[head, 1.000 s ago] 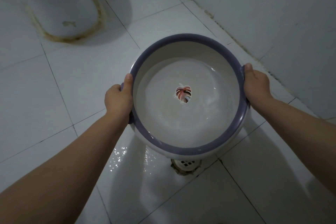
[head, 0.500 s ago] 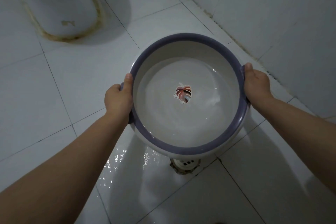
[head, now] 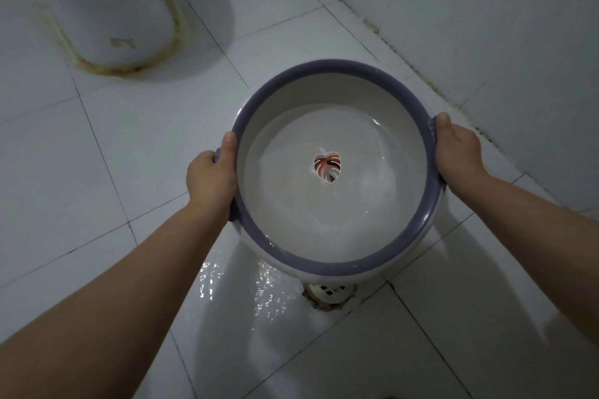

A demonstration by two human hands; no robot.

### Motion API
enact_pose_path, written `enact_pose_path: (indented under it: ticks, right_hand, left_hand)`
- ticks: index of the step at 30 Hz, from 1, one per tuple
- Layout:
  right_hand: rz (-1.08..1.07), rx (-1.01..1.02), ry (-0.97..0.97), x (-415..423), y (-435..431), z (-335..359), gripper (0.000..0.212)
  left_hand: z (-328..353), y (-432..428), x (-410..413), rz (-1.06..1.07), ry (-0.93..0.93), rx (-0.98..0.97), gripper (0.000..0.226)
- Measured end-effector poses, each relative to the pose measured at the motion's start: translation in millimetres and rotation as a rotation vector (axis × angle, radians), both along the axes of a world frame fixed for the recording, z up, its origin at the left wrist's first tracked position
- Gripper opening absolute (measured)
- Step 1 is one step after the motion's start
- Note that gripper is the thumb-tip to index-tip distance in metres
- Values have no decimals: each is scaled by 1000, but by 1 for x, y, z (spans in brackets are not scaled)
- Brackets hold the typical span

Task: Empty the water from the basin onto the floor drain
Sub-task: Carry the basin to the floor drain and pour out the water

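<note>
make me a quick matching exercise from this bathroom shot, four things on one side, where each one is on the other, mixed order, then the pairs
Things:
1. basin
2. floor drain
3. leaf picture
4. toilet base

Places:
A. top left, standing on the tiles
B. held by its rim between the left hand and right hand
C. partly hidden below the basin's near edge
D. middle of the basin's bottom, under water

Pairs: 1-B, 2-C, 3-D, 4-A
</note>
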State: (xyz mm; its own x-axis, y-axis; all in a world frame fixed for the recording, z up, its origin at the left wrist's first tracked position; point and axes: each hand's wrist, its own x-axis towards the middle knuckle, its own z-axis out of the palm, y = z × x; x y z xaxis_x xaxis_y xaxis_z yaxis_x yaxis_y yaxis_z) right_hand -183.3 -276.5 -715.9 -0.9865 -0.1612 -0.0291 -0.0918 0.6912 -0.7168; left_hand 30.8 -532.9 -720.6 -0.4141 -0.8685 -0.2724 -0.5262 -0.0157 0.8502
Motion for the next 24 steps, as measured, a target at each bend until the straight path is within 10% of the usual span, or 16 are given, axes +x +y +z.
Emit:
enact_pose_path:
  ticks: [24]
  right_hand:
    - [1,-31,-13,3,-6,1,51]
  left_hand:
    - [3,-2,7,1,-2,2,54]
